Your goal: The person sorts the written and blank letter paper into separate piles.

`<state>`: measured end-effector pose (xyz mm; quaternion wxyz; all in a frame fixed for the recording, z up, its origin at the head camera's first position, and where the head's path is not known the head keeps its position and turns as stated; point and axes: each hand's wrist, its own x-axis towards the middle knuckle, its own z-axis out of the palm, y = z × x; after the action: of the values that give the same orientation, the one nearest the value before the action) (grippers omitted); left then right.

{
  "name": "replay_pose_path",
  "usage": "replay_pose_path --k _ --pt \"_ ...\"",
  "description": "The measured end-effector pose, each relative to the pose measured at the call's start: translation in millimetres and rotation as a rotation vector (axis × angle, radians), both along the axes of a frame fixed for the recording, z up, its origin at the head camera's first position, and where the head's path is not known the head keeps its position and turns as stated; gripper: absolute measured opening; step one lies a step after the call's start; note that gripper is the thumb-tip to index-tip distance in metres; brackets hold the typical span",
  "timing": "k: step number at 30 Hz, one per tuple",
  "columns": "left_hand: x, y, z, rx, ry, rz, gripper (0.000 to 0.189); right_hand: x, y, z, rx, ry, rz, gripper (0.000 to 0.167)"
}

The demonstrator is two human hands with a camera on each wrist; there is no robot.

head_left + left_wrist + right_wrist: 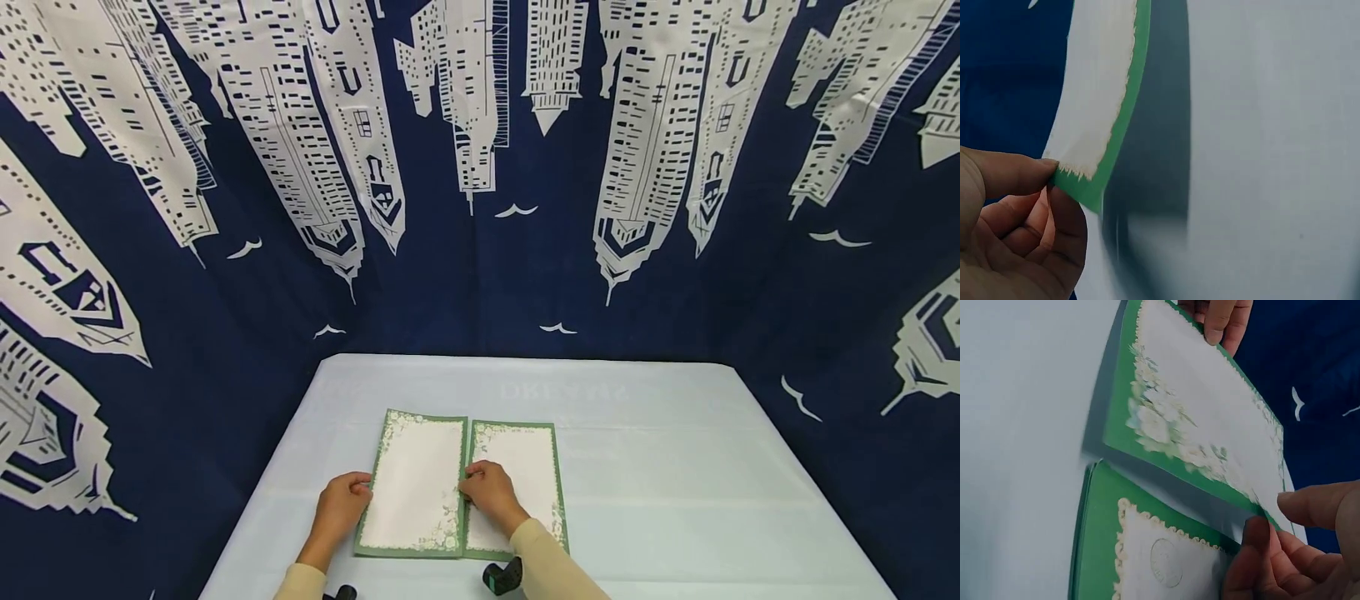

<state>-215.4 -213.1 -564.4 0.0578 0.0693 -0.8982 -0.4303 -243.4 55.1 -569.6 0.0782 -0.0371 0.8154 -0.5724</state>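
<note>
A sheet of paper (pixel 416 483) with a green border and pale floral corners is held between both hands, raised off the table with a shadow under it. My left hand (pixel 341 508) pinches its left edge between thumb and fingers, as the left wrist view shows at close range. On the opposite edge, my right hand (pixel 1304 544) pinches the paper with thumb and fingertips. Just right of it lies a stack of similar green-bordered sheets (pixel 1166 569), its top one bearing a faint round stamp mark. In the head view the right hand and forearm cover part of that stack.
A white-covered table (pixel 675 500) extends around the papers, widest to the right. Dark blue cloth with a white skyline print (pixel 480 275) hangs behind and along both sides. Black wrist devices (pixel 502 577) sit by the sleeves.
</note>
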Motion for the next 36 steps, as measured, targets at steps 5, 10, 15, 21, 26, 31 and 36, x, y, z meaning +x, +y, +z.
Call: replay_pose_path --k 5,10,15,21,26,31,36 --pt "-1.2 -5.0 -7.3 -0.056 0.029 0.016 0.022 1.2 -4 -1.6 0.017 -0.047 0.067 0.022" --pt "-0.6 -0.8 -11.4 -0.112 0.012 0.053 0.023 2.1 5 0.1 0.022 -0.026 0.085 0.026" --pt "10.2 15.5 -9.9 -0.158 0.020 0.064 0.024 13.5 45 2.0 0.160 0.103 -0.010 0.024" --pt "11.3 54.0 -1.7 -0.006 0.029 -0.117 0.027 21.6 103 10.0 0.314 0.185 -0.210 0.022" --pt "4.9 91.4 2.5 0.086 0.010 -0.317 0.036 25.1 126 11.1 0.407 0.145 -0.232 0.029" --pt "-0.9 119.7 4.7 0.052 -0.030 -0.347 0.040 30.1 131 5.2 0.414 0.091 -0.201 0.032" --pt "-0.9 137.9 2.6 -0.008 -0.024 -0.327 0.039 37.2 130 2.2 0.407 0.092 -0.203 0.034"
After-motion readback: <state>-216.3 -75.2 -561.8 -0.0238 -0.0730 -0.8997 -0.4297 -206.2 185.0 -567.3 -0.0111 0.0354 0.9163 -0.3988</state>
